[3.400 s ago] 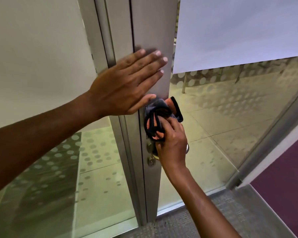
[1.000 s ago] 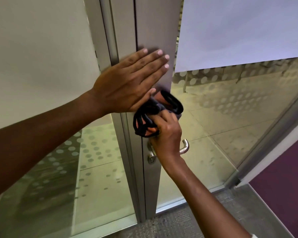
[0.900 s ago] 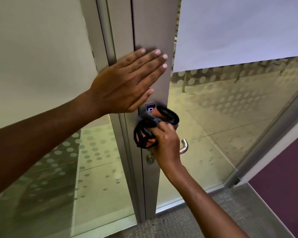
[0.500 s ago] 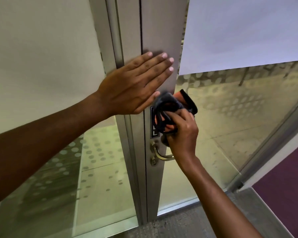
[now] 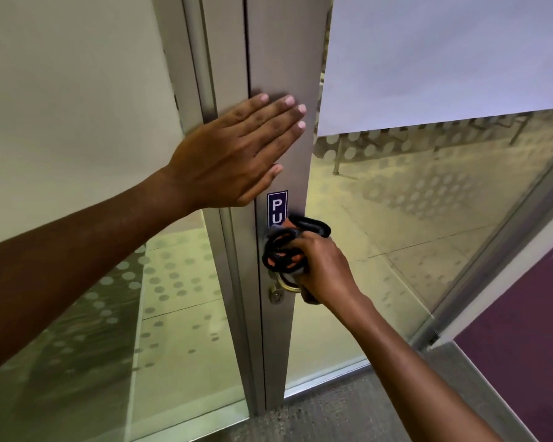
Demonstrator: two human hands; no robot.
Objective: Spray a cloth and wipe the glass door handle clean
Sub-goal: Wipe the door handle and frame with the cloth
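My left hand point(image 5: 233, 157) lies flat and unclenched against the door frame point(image 5: 281, 59), above the sign point(image 5: 276, 208). My right hand point(image 5: 324, 271) has its grip clenched around the bunched cloth point(image 5: 283, 250), pressing it onto the handle point(image 5: 286, 285) at the frame's edge, just above the lock point(image 5: 276, 295).

Metal door frame point(image 5: 278, 59) runs top to bottom, center of pic. On it: blue sign point(image 5: 276, 208) reading "PU", partly covered, w/ lever handle point(image 5: 286, 283) below and keyhole cylinder point(image 5: 276, 295) just under that. Grey carpet floor point(image 5: 332, 416) along bottom edge; purple floor area point(image 5: 524, 346) at lower right.
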